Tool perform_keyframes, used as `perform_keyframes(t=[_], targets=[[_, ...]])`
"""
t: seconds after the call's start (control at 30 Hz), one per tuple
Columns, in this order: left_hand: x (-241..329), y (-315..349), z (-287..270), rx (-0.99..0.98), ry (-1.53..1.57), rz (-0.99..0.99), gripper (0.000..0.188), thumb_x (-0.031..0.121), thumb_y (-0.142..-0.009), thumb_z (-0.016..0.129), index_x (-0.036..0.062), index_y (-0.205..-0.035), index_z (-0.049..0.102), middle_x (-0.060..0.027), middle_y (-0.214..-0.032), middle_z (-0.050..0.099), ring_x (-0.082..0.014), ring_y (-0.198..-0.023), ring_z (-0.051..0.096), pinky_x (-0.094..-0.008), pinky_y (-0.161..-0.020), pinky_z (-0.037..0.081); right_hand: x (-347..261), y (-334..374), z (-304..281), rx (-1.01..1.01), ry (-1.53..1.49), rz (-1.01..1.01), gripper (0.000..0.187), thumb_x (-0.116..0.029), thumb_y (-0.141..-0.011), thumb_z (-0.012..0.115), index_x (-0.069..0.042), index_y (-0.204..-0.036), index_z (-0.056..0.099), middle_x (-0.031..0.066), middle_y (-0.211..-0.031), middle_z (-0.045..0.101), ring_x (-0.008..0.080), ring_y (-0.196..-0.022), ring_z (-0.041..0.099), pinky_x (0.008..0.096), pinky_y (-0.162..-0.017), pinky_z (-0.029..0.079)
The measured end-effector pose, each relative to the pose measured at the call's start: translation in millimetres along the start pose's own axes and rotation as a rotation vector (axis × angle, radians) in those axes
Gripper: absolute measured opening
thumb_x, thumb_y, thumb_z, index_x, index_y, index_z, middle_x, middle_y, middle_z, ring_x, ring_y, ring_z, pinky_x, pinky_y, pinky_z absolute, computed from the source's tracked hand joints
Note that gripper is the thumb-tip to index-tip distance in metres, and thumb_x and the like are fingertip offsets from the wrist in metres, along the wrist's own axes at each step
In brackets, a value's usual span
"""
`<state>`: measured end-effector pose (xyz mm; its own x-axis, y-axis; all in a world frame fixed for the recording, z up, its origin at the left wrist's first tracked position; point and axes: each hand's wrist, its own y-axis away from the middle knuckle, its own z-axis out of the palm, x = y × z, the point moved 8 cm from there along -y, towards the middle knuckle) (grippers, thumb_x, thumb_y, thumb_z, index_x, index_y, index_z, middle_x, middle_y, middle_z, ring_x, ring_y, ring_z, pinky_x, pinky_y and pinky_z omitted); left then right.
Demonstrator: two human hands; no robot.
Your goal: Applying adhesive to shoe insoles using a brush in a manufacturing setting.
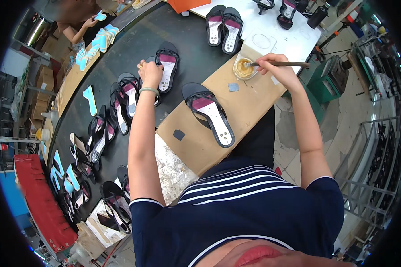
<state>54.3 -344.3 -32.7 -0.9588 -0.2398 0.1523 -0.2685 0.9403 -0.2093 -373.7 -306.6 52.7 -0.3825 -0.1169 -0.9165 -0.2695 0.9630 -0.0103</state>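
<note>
My right hand [276, 66] grips a brush [289, 64] with a long dark handle. Its tip dips into a small round tub of yellowish glue [243, 68] on brown cardboard [173, 153]. A single black thong sandal [213, 116] with a white and purple insole lies on that cardboard, below the tub. Over on the dark work surface, my left hand [150, 73] is closed over a black sandal, mostly hidden under the fingers and wrist. Its mate, another black sandal [166, 71], lies just to the right of those fingers.
Pairs of black sandals [130, 91] line the curved dark belt [133, 42] on the left. Pale blue insole pieces [90, 100] lie beyond them. Another person's hand [92, 20] holds one such piece at upper left. More sandals [231, 29] stand on the white table at the back.
</note>
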Motion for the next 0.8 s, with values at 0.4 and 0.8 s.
perform_keyframes(t=[0.4, 0.8], targets=[[11, -11, -41, 0.395, 1.524, -0.012, 0.015, 0.014, -0.098, 0.052, 0.0028, -0.107, 0.049, -0.0161, -0.112, 0.062, -0.0235, -0.102, 0.062, -0.0336, -0.09, 0.052, 36, -35, -13, 0.002, -0.254, 0.202, 0.02, -0.008, -0.083, 0.058, 0.008, -0.089, 0.069, 0.0157, -0.081, 0.07, 0.0174, -0.065, 0.067, 0.0276, -0.058, 0.055], [-35, 47, -112, 0.189, 2.12, -0.05, 0.066, 0.059, -0.099, 0.027, 0.004, -0.131, 0.045, -0.0207, -0.112, 0.063, -0.0412, -0.089, 0.066, -0.0507, -0.078, 0.057, 37, -14, -1, -0.124, -0.892, 0.079, 0.023, -0.008, -0.089, 0.052, 0.01, -0.097, 0.065, 0.0207, -0.087, 0.07, 0.0249, -0.073, 0.07, 0.0332, -0.067, 0.057]])
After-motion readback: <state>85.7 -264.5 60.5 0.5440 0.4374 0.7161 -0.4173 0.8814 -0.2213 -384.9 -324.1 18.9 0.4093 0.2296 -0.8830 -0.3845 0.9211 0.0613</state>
